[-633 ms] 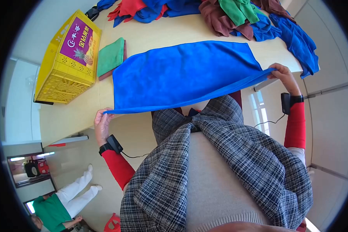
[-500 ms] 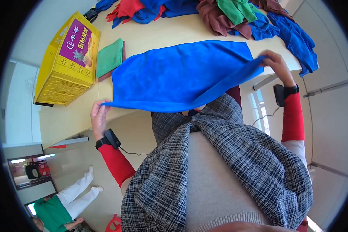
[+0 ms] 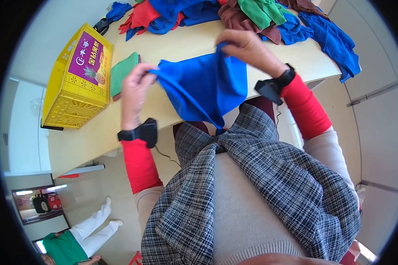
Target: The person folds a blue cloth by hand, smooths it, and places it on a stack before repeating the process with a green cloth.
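Observation:
A blue cloth [image 3: 205, 88] hangs folded between my two hands above the near edge of the pale wooden table [image 3: 172, 48]. My left hand [image 3: 136, 86] pinches its left corner, and my right hand [image 3: 247, 46] grips the top right corner. The lower tip of the cloth drops toward my plaid jacket. A black band sits on each wrist, above red sleeves.
A yellow plastic crate [image 3: 79, 77] stands at the table's left end, with a folded green cloth [image 3: 123, 73] beside it. A heap of blue, red, green and brown cloths [image 3: 234, 13] lies along the far edge. A person in green and white [image 3: 75, 238] is on the floor at lower left.
The blue cloth lay spread wide across the table; both hands have come up and together, lifting it and folding it in half.

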